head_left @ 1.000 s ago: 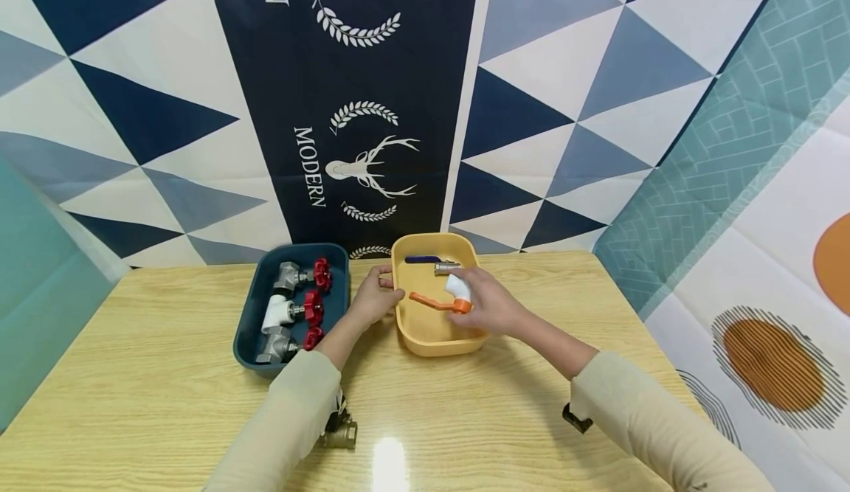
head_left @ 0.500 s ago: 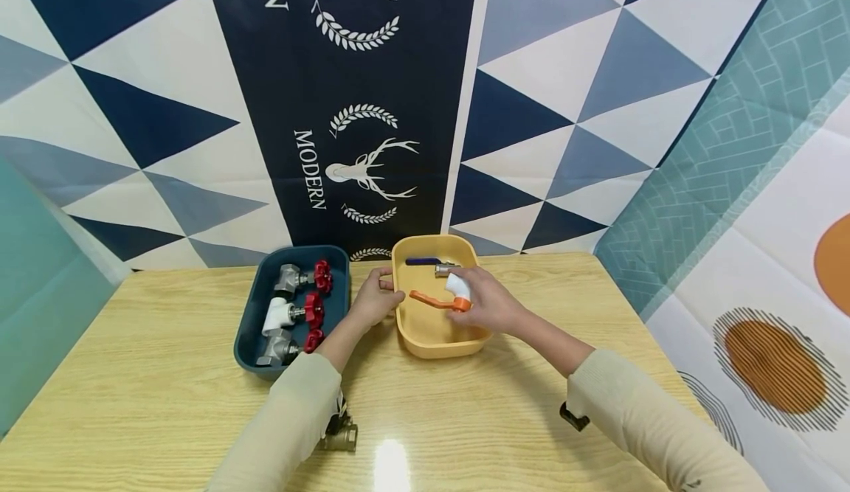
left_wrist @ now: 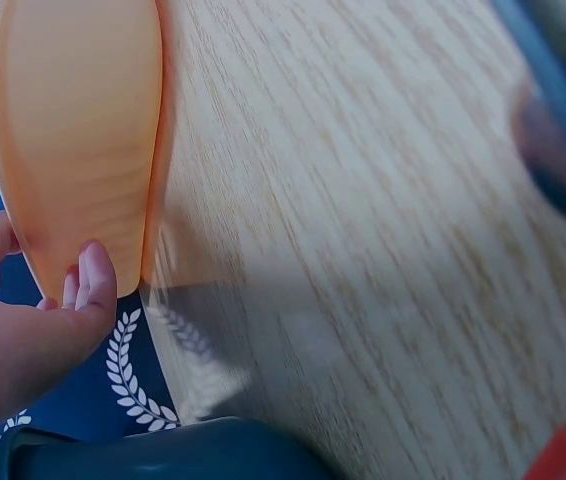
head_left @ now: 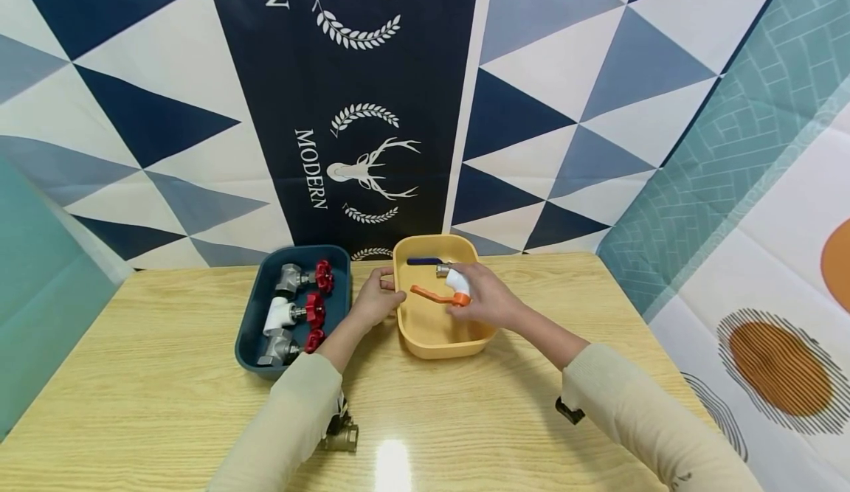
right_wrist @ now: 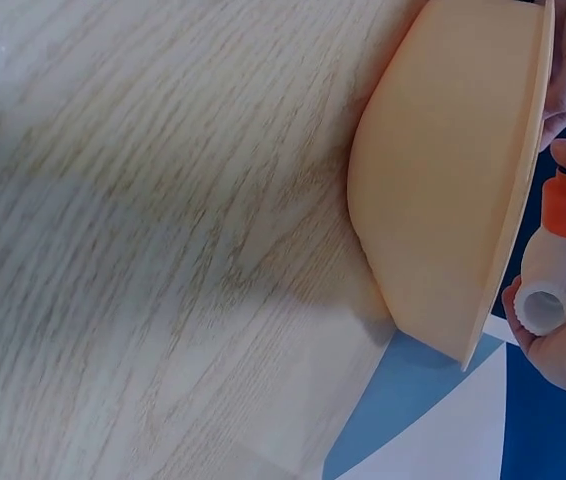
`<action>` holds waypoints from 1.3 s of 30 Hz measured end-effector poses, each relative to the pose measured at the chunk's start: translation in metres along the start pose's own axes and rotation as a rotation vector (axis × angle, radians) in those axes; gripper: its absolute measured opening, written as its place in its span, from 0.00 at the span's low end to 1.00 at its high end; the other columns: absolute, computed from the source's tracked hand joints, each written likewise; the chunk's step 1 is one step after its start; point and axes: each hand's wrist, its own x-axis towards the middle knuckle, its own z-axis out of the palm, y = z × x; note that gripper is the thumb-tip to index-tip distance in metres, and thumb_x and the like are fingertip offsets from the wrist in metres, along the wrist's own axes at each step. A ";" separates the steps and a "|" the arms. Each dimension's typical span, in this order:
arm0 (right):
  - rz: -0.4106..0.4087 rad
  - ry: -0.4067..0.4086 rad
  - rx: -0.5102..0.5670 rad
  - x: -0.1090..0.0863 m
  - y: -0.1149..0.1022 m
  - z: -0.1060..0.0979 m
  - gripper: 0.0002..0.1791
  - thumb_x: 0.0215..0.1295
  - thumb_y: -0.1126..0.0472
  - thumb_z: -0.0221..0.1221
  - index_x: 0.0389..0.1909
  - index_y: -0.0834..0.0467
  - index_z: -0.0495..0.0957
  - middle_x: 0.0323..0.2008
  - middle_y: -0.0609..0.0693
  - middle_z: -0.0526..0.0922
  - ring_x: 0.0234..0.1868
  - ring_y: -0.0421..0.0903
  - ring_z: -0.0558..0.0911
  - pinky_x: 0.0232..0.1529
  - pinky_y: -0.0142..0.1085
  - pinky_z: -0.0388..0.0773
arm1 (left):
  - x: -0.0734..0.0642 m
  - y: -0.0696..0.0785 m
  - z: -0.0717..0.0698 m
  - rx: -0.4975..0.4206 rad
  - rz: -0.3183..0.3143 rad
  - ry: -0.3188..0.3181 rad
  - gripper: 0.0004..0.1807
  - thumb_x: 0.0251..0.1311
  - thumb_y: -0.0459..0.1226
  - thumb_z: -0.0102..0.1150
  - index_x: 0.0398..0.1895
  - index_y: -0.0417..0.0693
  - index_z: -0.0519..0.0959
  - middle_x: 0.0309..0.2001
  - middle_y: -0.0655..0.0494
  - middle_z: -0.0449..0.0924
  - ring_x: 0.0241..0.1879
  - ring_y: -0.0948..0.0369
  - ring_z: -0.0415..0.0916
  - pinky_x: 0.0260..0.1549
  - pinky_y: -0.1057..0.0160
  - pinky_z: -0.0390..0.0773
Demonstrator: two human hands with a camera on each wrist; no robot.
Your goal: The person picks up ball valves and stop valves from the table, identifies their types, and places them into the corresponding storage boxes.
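My right hand point(head_left: 494, 302) holds a white plastic ball valve point(head_left: 458, 282) with a long orange lever point(head_left: 430, 294) over the right side of the yellow tub point(head_left: 443, 344). In the right wrist view the open round end of the valve point(right_wrist: 545, 305) faces the camera, thumb and fingers around its body. At the tub's left side, my left hand point(head_left: 377, 302) grips the rim. The left wrist view shows its thumb at the rim and its fingers point(left_wrist: 95, 275) against the outer wall. A metal ball valve point(head_left: 443, 270) with a blue lever lies at the tub's far end.
Left of the yellow tub stands a dark blue tub point(head_left: 247, 322) with several red-wheeled valves, two metal and one white. A brass valve point(head_left: 341, 439) lies partly behind my left sleeve. A patterned cloth point(head_left: 372, 71) hangs behind the wooden table point(head_left: 153, 374).
My right wrist and sleeve have shifted slightly left, and the orange lever's free end sits a little higher. My left hand stays on the tub's rim.
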 end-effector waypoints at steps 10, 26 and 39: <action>0.002 0.000 -0.014 0.005 0.005 0.003 0.42 0.45 0.55 0.71 0.61 0.65 0.67 0.45 0.59 0.77 0.41 0.49 0.73 0.38 0.37 0.72 | 0.000 -0.001 0.001 0.001 -0.002 0.003 0.30 0.58 0.34 0.58 0.64 0.47 0.62 0.47 0.44 0.73 0.38 0.56 0.76 0.35 0.64 0.78; 0.021 -0.009 -0.033 0.011 0.008 0.005 0.43 0.46 0.53 0.70 0.62 0.66 0.65 0.50 0.62 0.76 0.41 0.50 0.74 0.39 0.38 0.74 | 0.000 0.000 0.001 0.003 0.001 0.000 0.31 0.57 0.33 0.58 0.64 0.45 0.61 0.48 0.43 0.73 0.37 0.56 0.77 0.34 0.65 0.77; 0.043 -0.005 -0.020 0.016 0.013 0.007 0.44 0.46 0.53 0.71 0.63 0.65 0.65 0.56 0.63 0.73 0.48 0.53 0.74 0.47 0.44 0.75 | 0.000 0.002 0.001 0.003 0.000 -0.002 0.31 0.56 0.33 0.58 0.64 0.45 0.62 0.47 0.44 0.72 0.37 0.56 0.76 0.34 0.65 0.78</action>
